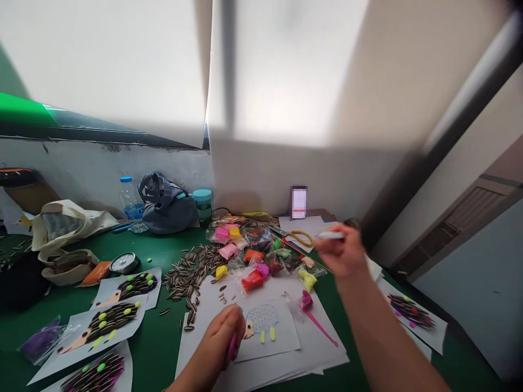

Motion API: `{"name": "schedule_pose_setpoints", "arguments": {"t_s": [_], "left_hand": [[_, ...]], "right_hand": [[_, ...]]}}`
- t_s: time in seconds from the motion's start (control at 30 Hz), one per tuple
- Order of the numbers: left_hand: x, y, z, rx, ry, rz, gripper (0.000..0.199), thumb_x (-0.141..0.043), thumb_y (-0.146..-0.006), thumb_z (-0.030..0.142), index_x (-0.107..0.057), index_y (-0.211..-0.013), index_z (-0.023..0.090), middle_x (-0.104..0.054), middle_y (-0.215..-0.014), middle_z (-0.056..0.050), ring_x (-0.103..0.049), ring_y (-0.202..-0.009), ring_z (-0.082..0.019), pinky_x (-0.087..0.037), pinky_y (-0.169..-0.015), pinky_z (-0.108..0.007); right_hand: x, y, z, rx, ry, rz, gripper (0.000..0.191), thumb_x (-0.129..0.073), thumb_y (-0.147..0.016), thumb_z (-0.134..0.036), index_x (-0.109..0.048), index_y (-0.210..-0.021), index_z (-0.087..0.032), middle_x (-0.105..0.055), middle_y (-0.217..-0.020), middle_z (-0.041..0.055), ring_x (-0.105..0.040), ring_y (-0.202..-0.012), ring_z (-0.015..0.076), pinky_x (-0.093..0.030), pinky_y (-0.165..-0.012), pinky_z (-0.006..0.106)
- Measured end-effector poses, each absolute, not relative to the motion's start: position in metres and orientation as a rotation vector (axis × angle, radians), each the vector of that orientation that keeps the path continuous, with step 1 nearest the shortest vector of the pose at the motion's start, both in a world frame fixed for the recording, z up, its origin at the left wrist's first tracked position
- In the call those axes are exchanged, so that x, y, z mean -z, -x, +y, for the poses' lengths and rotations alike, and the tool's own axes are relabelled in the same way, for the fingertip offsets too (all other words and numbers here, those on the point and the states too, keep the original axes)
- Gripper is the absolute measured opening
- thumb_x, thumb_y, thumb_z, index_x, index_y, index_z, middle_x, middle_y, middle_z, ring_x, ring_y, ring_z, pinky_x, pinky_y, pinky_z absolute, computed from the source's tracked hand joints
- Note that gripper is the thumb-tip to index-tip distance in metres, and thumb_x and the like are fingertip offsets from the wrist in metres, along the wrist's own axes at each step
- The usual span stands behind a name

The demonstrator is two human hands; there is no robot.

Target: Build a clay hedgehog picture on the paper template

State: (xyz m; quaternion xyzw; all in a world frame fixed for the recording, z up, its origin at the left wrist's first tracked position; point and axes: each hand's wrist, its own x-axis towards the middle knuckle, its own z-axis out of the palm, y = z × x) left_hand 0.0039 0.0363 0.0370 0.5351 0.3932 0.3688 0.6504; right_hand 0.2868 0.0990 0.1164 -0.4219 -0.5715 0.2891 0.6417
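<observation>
My left hand (223, 337) is curled at the lower left edge of the drawing, closed round a purple-pink lump (231, 348) that looks like modelling clay. Raised over the right side of the table, my right hand (345, 253) pinches a small white object (332, 235), too blurred to name. On the paper sheet (281, 340) is a hedgehog drawing (262, 316) with a blue dotted body, a clay face and two yellow-green clay feet. A pink stick (322, 329) with a magenta clay lump (306, 300) lies right of it.
Sunflower seeds (192, 272) are heaped behind the papers, beside bagged coloured clay (252, 280). Scissors (300, 238) lie near an upright phone (299, 202). Finished-looking seed hedgehogs (112, 321) lie left, another hedgehog picture (412, 313) right. A bag (169, 209) and bottle (131, 201) stand by the wall.
</observation>
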Motion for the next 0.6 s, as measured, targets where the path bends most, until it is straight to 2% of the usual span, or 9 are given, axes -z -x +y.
{"name": "schedule_pose_setpoints", "arguments": {"t_s": [0.07, 0.13, 0.2, 0.27, 0.33, 0.37, 0.47, 0.6], "left_hand": [[-0.036, 0.001, 0.037, -0.902, -1.115, 0.869, 0.048, -0.043, -0.095, 0.058, -0.048, -0.065, 0.02, -0.047, -0.056, 0.003, -0.034, -0.048, -0.01, -0.032, -0.051, -0.024], [-0.037, -0.001, 0.036, -0.962, -1.069, 0.825, 0.047, -0.043, -0.095, 0.057, -0.049, -0.067, 0.02, -0.048, -0.06, 0.003, -0.036, -0.05, -0.01, -0.035, -0.055, -0.024], [-0.039, -0.006, 0.036, -1.01, -1.033, 0.799, 0.047, -0.045, -0.094, 0.057, -0.049, -0.067, 0.019, -0.048, -0.062, 0.002, -0.038, -0.052, -0.01, -0.037, -0.057, -0.024], [-0.037, -0.011, 0.037, -1.04, -0.977, 0.809, 0.048, -0.049, -0.092, 0.06, -0.049, -0.066, 0.019, -0.048, -0.063, 0.003, -0.039, -0.051, -0.009, -0.037, -0.055, -0.024], [-0.031, -0.013, 0.039, -1.063, -0.913, 0.825, 0.05, -0.053, -0.088, 0.064, -0.047, -0.066, 0.019, -0.047, -0.06, 0.004, -0.037, -0.046, -0.008, -0.032, -0.049, -0.023], [-0.027, -0.013, 0.041, -1.075, -0.883, 0.82, 0.052, -0.055, -0.086, 0.066, -0.046, -0.065, 0.019, -0.046, -0.058, 0.005, -0.035, -0.044, -0.007, -0.03, -0.047, -0.022], [-0.016, -0.012, 0.045, -1.088, -0.812, 0.811, 0.055, -0.057, -0.082, 0.07, -0.042, -0.064, 0.02, -0.045, -0.054, 0.006, -0.032, -0.038, -0.006, -0.025, -0.042, -0.022], [-0.01, -0.013, 0.048, -1.075, -0.752, 0.824, 0.055, -0.058, -0.081, 0.07, -0.042, -0.062, 0.021, -0.045, -0.051, 0.005, -0.029, -0.036, -0.006, -0.024, -0.041, -0.023]], "right_hand": [[-0.132, -0.315, 0.117, -0.618, 0.803, -1.045, 0.028, -0.05, -0.089, -0.041, -0.053, -0.067, -0.025, -0.028, -0.046, -0.0089, -0.029, -0.04, 0.0098, -0.037, -0.047, 0.025], [-0.133, -0.322, 0.139, -0.573, 0.804, -1.009, 0.017, -0.058, -0.086, -0.041, -0.061, -0.08, -0.025, -0.045, -0.053, -0.0069, -0.043, -0.046, 0.0098, -0.04, -0.049, 0.023], [-0.121, -0.311, 0.164, -0.488, 0.902, -1.082, 0.018, -0.064, -0.084, -0.04, -0.065, -0.092, -0.024, -0.061, -0.069, -0.0022, -0.058, -0.062, 0.0118, -0.048, -0.06, 0.025], [-0.105, -0.292, 0.195, -0.394, 1.044, -1.253, 0.025, -0.06, -0.087, -0.039, -0.067, -0.103, -0.021, -0.07, -0.086, 0.0036, -0.066, -0.077, 0.0157, -0.053, -0.073, 0.029], [-0.094, -0.275, 0.229, -0.231, 1.181, -1.454, 0.035, -0.042, -0.095, -0.036, -0.064, -0.116, -0.018, -0.073, -0.096, 0.0076, -0.068, -0.086, 0.0179, -0.054, -0.078, 0.031], [-0.092, -0.268, 0.246, -0.2, 1.196, -1.495, 0.037, -0.04, -0.095, -0.034, -0.063, -0.118, -0.017, -0.073, -0.1, 0.0089, -0.068, -0.089, 0.019, -0.054, -0.08, 0.032], [-0.099, -0.255, 0.299, -0.112, 1.209, -1.565, 0.038, -0.042, -0.092, -0.028, -0.062, -0.123, -0.019, -0.069, -0.115, 0.0092, -0.064, -0.1, 0.0212, -0.05, -0.089, 0.035], [-0.119, -0.246, 0.355, 0.013, 1.248, -1.639, 0.042, -0.042, -0.091, -0.022, -0.061, -0.128, -0.018, -0.067, -0.115, 0.0103, -0.057, -0.108, 0.0235, -0.042, -0.098, 0.037]]}}
